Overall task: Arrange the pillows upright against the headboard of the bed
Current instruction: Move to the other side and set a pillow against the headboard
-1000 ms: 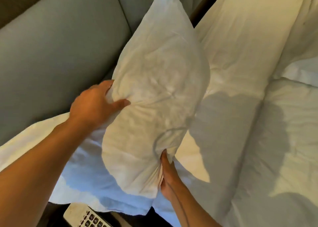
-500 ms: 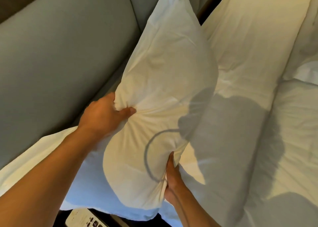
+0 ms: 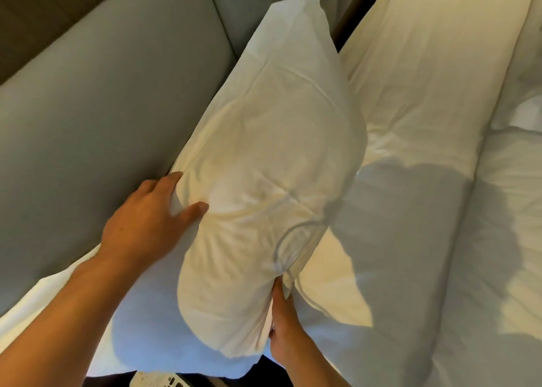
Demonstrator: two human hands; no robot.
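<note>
The grey padded headboard (image 3: 96,116) fills nine to twelve o'clock. The white pillow (image 3: 264,181), centre, leans on it, placing underway. Left hand (image 3: 146,219) loosely cups its edge; right hand (image 3: 286,336) pinches its lower seam. Next: settle it upright, then let go.

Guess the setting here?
Likely a hotel bedroom: white pillow held by both hands against a grey padded headboard, all-white bedding, and what looks like a keypad phone below.

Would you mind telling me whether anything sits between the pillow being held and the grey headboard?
Nothing visible does. The pillow, gripped by the left hand and right hand, leans toward the headboard above another pillow lying at its foot.
</note>
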